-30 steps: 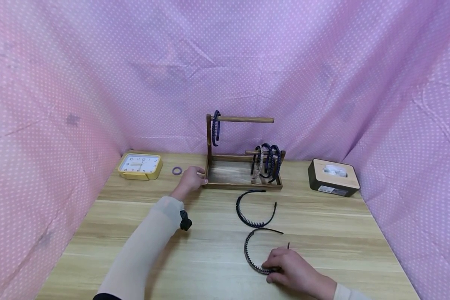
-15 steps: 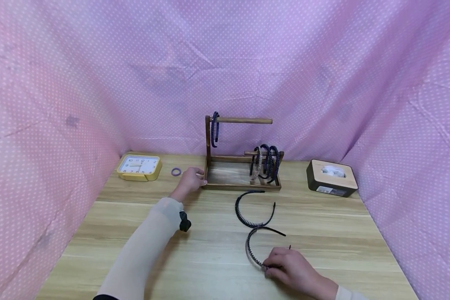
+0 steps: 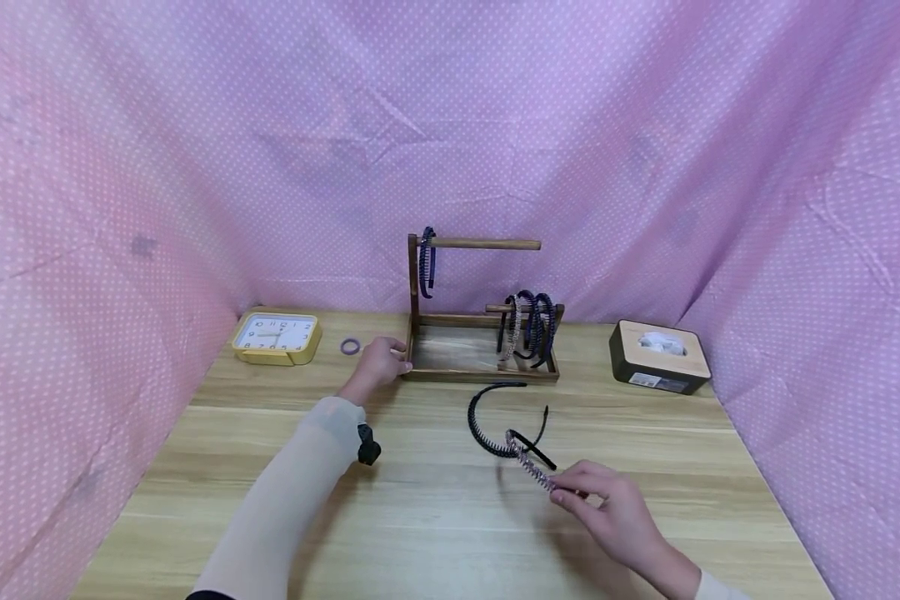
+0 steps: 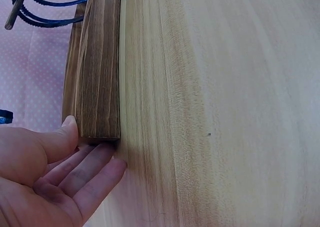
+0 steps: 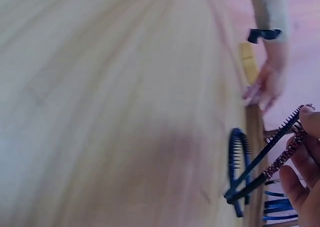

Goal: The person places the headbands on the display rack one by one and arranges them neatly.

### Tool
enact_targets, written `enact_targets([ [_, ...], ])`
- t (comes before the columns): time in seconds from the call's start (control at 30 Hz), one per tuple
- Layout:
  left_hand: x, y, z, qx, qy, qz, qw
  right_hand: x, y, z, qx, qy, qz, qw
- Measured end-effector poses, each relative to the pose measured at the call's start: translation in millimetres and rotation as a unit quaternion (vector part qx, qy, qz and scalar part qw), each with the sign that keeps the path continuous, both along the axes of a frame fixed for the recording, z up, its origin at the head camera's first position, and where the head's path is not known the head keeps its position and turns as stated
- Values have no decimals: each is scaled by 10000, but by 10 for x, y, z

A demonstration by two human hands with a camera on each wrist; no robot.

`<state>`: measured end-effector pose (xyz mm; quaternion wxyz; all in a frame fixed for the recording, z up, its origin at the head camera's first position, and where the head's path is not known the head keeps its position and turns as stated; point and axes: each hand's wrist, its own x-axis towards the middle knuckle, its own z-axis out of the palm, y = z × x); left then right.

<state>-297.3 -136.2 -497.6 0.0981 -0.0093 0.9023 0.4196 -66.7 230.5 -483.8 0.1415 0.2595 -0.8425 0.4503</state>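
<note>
Right hand [image 3: 607,510]: we pinch the sparkly headband [image 3: 531,467] above the table [image 3: 420,517]. Left hand [image 3: 378,364]: fingers nearly straight, resting against the wooden rack [image 3: 480,376]. In the head view our piece overlaps the black headband [image 3: 479,437] lying below; contact unclear. We judge snagging teeth could drag that one; a loose pinch, twist ours.

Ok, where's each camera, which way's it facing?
Head: worn on the head, facing forward and down at table and wooden rack; left hand, left sleeve and right hand show.
Left wrist: worn there, facing the wooden rack's end; left hand at lower left.
Right wrist: worn there, facing the held headband and table; right hand at right edge, left hand and left sleeve beyond.
Head and right wrist share the held headband.
</note>
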Motion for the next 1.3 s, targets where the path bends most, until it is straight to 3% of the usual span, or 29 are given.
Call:
enact_targets([
  [0.2,17,6,17,-93,41,-33,9999,-106,94,257,-496,-338,-720,9956],
  [0.43,15,12,1,-133,77,-39,9999,-303,182,605,-884,-701,-1567,9812],
  [0.73,-8,5,-9,-38,-28,11,10000,-711,204,1008,-2440,-614,-1111,9614],
  [1.03,-43,10,-15,-100,-47,-17,9999,-1234,238,1375,-2724,-591,-1340,9510],
  [1.3,-30,5,-35,-84,-15,-29,10000,-1689,135,1465,-3374,-618,-1183,9318],
])
